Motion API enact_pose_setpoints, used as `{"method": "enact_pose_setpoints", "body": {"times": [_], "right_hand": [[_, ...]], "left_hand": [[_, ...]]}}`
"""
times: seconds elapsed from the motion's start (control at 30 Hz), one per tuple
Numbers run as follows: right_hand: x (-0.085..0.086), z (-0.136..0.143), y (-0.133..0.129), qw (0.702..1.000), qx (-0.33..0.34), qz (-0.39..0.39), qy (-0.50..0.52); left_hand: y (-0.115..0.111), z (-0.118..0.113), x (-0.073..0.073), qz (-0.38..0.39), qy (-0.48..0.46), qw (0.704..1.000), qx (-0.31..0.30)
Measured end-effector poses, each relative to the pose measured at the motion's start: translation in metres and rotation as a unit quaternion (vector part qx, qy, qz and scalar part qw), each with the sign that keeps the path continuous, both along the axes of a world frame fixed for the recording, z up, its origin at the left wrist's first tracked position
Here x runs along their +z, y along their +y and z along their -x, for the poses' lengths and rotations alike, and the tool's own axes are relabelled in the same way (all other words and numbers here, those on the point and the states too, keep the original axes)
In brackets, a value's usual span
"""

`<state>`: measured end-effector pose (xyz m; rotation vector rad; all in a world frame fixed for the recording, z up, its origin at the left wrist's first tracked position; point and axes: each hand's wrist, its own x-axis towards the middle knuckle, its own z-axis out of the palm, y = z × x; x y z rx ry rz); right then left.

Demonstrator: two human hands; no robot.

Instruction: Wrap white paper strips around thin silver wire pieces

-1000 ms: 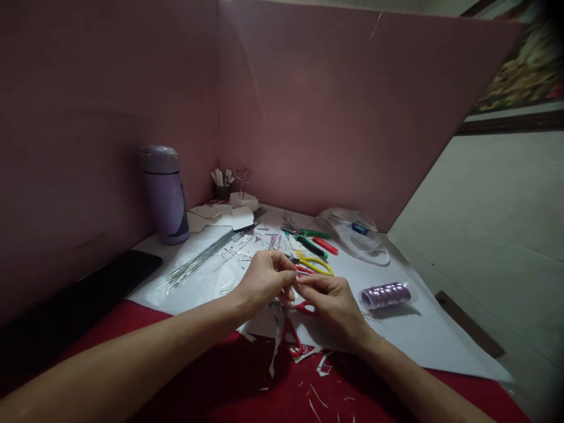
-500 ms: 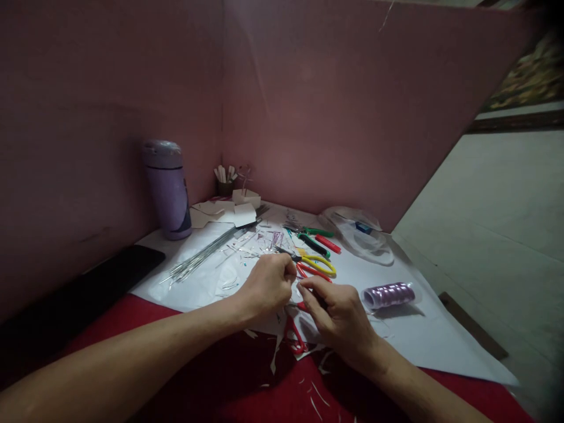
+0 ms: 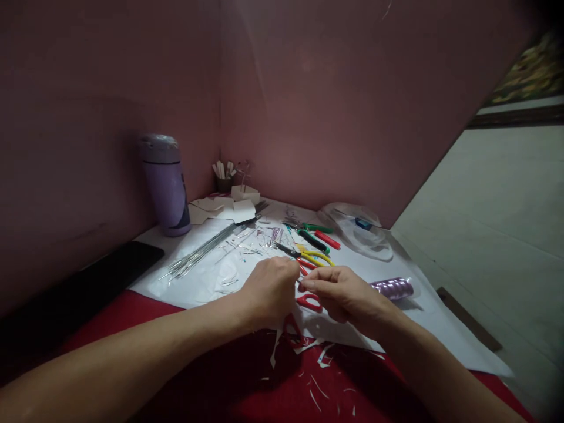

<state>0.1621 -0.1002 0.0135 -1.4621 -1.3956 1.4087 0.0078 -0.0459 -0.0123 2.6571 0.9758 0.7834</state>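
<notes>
My left hand (image 3: 271, 292) is closed in a fist over the near part of the table, back of the hand up; whatever it grips is hidden. Beside it, my right hand (image 3: 348, 294) pinches with thumb and forefinger, the fingertips almost meeting the left. Anything between them is too small to make out. Under and between the hands lie red-handled scissors (image 3: 309, 302), partly covered. Just beyond are pliers with yellow and red handles (image 3: 317, 258). To the right, partly behind my right hand, lies a spool of shiny purple ribbon (image 3: 394, 288).
White paper (image 3: 445, 341) covers the table over a red cloth (image 3: 211, 376). A bundle of thin wires (image 3: 198, 252), a purple bottle (image 3: 165, 185) and a black flat object (image 3: 110, 270) are left. Green-handled pliers (image 3: 314, 241), a red piece (image 3: 327, 239) and a plastic bag (image 3: 365, 235) lie behind.
My right hand has turned flatter and moved slightly up, now partly covering the purple spool. My left fist has shifted slightly right. The whole view has moved a little.
</notes>
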Motion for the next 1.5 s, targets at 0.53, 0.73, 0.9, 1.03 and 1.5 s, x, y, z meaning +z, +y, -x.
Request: {"method": "enact_pose_setpoints", "body": {"times": [0.53, 0.73, 0.9, 1.03, 1.5], "right_hand": [[-0.01, -0.021, 0.016, 0.99, -0.04, -0.133, 0.02], [-0.026, -0.011, 0.017, 0.991, -0.049, -0.075, 0.104], [-0.029, 0.009, 0.007, 0.971, -0.122, -0.206, 0.018], [-0.029, 0.024, -0.003, 0.951, -0.148, -0.267, -0.05], [-0.011, -0.009, 0.005, 0.934, -0.082, -0.308, -0.16]], "left_hand": [[-0.003, 0.004, 0.023, 0.559, -0.229, 0.784, -0.14], [0.002, 0.003, 0.019, 0.607, -0.278, 0.732, -0.137], [0.002, 0.0, 0.021, 0.526, -0.326, 0.782, -0.074], [0.004, -0.002, 0.017, 0.438, -0.35, 0.827, -0.037], [0.004, -0.001, 0.013, 0.404, -0.19, 0.889, -0.104]]}}
